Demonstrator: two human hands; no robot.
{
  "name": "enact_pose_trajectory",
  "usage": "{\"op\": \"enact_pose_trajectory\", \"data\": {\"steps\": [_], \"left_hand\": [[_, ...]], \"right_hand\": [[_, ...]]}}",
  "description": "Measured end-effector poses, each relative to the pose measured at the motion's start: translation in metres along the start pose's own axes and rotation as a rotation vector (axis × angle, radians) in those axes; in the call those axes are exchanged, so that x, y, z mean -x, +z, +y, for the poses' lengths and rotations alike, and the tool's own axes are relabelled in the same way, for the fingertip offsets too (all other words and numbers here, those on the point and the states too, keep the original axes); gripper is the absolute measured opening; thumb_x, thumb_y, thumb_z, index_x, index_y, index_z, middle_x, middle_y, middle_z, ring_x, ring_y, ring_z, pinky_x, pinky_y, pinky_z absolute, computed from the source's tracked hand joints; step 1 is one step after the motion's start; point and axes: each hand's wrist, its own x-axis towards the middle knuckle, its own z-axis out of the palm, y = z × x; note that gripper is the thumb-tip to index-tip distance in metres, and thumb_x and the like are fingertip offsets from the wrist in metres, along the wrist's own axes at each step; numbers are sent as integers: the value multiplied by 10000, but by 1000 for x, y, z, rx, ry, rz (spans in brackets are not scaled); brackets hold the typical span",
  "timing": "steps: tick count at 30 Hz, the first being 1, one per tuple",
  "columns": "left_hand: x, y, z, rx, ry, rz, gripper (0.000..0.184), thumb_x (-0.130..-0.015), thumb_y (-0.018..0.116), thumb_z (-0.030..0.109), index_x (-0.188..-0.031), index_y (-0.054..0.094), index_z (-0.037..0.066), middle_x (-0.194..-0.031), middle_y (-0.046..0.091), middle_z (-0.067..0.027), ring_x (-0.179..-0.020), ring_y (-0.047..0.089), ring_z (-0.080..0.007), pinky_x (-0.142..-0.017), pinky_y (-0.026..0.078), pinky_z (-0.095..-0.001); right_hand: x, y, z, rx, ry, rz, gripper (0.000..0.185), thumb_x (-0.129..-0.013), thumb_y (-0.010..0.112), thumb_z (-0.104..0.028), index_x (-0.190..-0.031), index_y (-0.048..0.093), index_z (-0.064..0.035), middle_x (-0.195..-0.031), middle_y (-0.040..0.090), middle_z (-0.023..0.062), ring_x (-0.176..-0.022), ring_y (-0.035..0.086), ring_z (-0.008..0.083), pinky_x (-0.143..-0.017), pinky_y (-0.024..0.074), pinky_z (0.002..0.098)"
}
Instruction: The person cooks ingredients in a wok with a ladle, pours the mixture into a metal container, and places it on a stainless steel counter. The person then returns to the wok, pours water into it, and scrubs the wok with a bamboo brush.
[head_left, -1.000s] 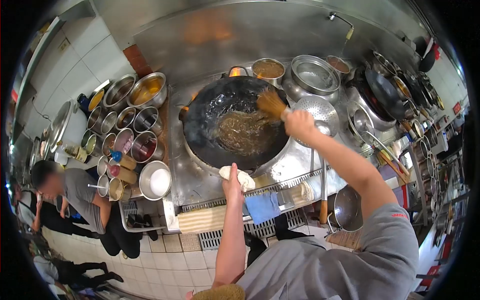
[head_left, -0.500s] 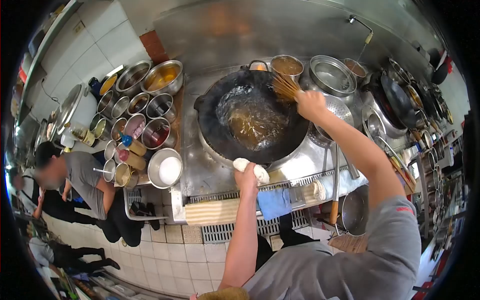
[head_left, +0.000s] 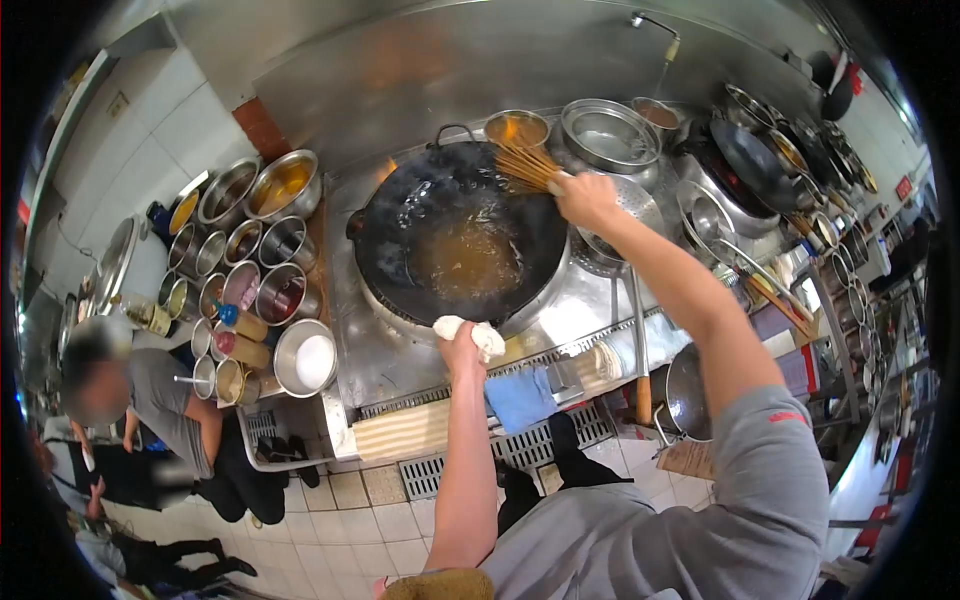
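Note:
My left hand (head_left: 461, 355) is closed around a folded white cloth (head_left: 484, 340) at the near rim of a large black wok (head_left: 385, 240). Brownish, bubbling liquid (head_left: 465, 255) lies in the bottom of the wok. My right hand (head_left: 585, 200) grips a bamboo wok brush (head_left: 525, 168), its bristles spread over the far right rim. Orange flame (head_left: 386, 170) shows beyond the wok's back left edge. Right of the wok, a perforated strainer (head_left: 630, 205) lies beneath my right forearm.
To the left stand several metal bowls of ingredients, a bowl of white powder (head_left: 314, 362) and sauce bottles (head_left: 242, 350). Metal basins (head_left: 610, 133) line the back. A blue cloth (head_left: 520, 398) hangs at the front edge. A person (head_left: 165, 400) is at the lower left.
The view has shifted, so the stove sits further left in it. The liquid looks calmer and flames now show behind the wok. Both hands keep their holds.

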Motion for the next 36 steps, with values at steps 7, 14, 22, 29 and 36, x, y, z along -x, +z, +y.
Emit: {"op": "enact_pose_trajectory", "data": {"steps": [7,14,22,29,36], "left_hand": [[32,-20,17,-47,85,23,431,-763,612,-2,-1171,474,-16,-1015,612,-113,-843,646,-221,-693,540,-338],[56,-33,76,-334,202,-28,311,-715,589,-42,-1017,533,6,-845,593,-74,-729,620,-198,-635,513,-325],[63,-8,127,-587,292,-113,300,-721,584,-40,-1014,539,-1,-858,591,-69,-720,603,-184,-626,487,-302],[97,45,141,-788,597,-143,352,-745,608,7,-1071,478,-21,-910,562,-77,-758,560,-164,-693,475,-286],[169,76,114,-1141,891,-55,369,-746,599,23,-1083,476,-58,-909,593,-161,-824,588,-235,-760,481,-355]], "right_hand": [[135,-9,-3,-723,239,169,427,-857,627,-352,-1221,627,-129,-1017,684,195,-886,673,347,-776,523,400],[265,26,-19,-1647,551,118,481,-878,668,-151,-1305,535,26,-1109,665,124,-980,612,142,-855,478,267],[307,32,-50,-1708,440,13,491,-858,705,-180,-1307,560,-44,-1179,647,106,-1040,584,113,-911,457,256],[294,-4,-46,-1388,315,-134,539,-822,672,-359,-1318,567,-177,-926,710,147,-805,684,277,-768,516,365],[174,36,-52,-1554,416,138,519,-819,683,-297,-1230,580,3,-1168,641,194,-1079,617,285,-939,463,358]]}}
